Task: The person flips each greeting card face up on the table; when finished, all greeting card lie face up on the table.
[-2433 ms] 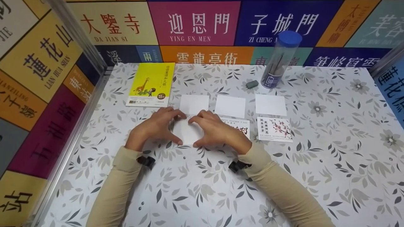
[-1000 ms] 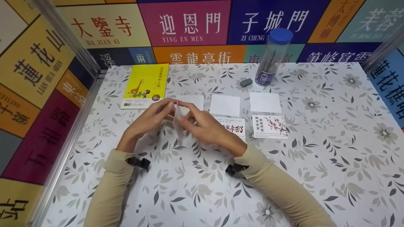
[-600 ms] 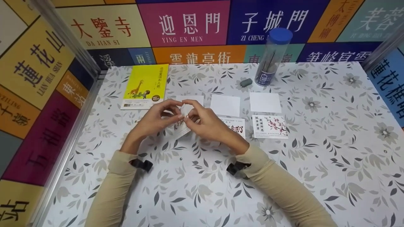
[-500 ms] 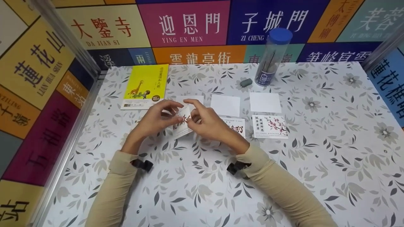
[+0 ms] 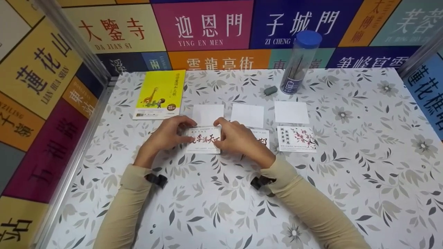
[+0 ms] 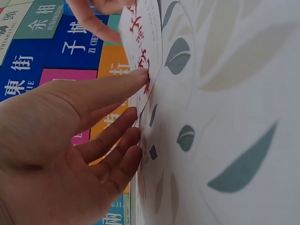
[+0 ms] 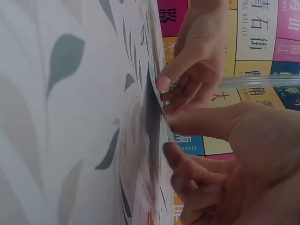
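Note:
A white card (image 5: pixel 204 145) with red and dark brush lettering lies face up between both hands, just above the tabletop or partly on it. At its left edge my left hand (image 5: pixel 162 135) holds it, the thumb (image 6: pixel 133 82) over the printed face. My right hand (image 5: pixel 240 138) pinches its right edge between thumb and forefinger; the right wrist view shows a dark shadow under the card there. Beneath the right hand lies another lettered card (image 5: pixel 264 141), partly hidden. Farther right is a card with plum blossoms (image 5: pixel 297 138).
Behind the printed cards lie three blank white cards: left (image 5: pixel 208 114), middle (image 5: pixel 247 115) and right (image 5: pixel 291 112). A yellow book (image 5: pixel 161 91) lies at back left. Near the back stand a clear tube with a blue lid (image 5: pixel 301 62) and a small grey-green object (image 5: pixel 270 90).
The card was lying blank side up, then was lifted on edge and turned over between both hands. Now its lettered side faces up, lowered to the table.

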`<state>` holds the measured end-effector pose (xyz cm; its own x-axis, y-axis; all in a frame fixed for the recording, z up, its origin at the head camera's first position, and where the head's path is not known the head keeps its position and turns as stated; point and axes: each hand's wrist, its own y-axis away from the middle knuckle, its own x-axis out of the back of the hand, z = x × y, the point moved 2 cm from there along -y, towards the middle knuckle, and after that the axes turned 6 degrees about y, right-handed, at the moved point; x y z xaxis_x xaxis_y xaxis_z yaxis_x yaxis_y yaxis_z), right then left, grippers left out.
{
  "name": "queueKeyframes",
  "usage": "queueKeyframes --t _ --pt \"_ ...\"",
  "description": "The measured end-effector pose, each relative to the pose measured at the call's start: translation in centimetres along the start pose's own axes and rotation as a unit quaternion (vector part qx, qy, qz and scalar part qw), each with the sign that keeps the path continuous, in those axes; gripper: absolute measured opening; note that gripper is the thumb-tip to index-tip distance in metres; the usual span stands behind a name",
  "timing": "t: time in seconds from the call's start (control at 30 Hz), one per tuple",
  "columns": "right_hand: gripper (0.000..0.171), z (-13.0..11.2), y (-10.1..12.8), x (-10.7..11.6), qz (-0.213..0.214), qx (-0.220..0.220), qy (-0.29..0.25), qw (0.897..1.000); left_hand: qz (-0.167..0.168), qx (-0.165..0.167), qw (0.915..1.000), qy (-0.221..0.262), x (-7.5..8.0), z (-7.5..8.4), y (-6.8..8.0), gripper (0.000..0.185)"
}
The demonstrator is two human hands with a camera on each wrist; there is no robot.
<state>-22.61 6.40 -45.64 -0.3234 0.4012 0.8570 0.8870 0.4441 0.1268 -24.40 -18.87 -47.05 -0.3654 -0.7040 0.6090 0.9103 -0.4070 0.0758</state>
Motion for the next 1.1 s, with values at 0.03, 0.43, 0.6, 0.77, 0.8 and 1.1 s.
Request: queueKeyframes --t 0.03,0.43,0.6,0.77,0.8,1.1 --pt "0.066 0.0 0.1 0.0 -0.011 -0.007 0.009 1.000 -0.001 -0.001 1.0000 0.001 0.0 0.0 0.1 0.044" --pt "0.059 0.2 -0.2 0.1 -0.039 -0.016 0.033 0.999 -0.001 0.027 0.9996 0.011 0.2 0.0 0.1 0.039" --pt "0.058 0.8 0.0 0.1 -0.028 0.014 0.015 0.999 -0.002 0.021 0.9997 0.007 0.4 0.0 0.2 0.039" --pt "0.051 2.8 0.9 1.4 -0.015 0.051 -0.046 0.998 0.021 -0.003 0.9998 0.001 0.6 0.9 0.5 0.033" --pt "0.049 3.6 1.2 1.9 -0.011 0.051 -0.057 0.997 0.029 -0.012 0.9995 0.003 0.5 1.2 0.5 0.032" --pt "0.032 13.1 3.8 6.4 0.083 -0.040 -0.078 0.993 0.004 -0.088 0.9957 0.026 -6.1 7.5 -3.6 0.035"
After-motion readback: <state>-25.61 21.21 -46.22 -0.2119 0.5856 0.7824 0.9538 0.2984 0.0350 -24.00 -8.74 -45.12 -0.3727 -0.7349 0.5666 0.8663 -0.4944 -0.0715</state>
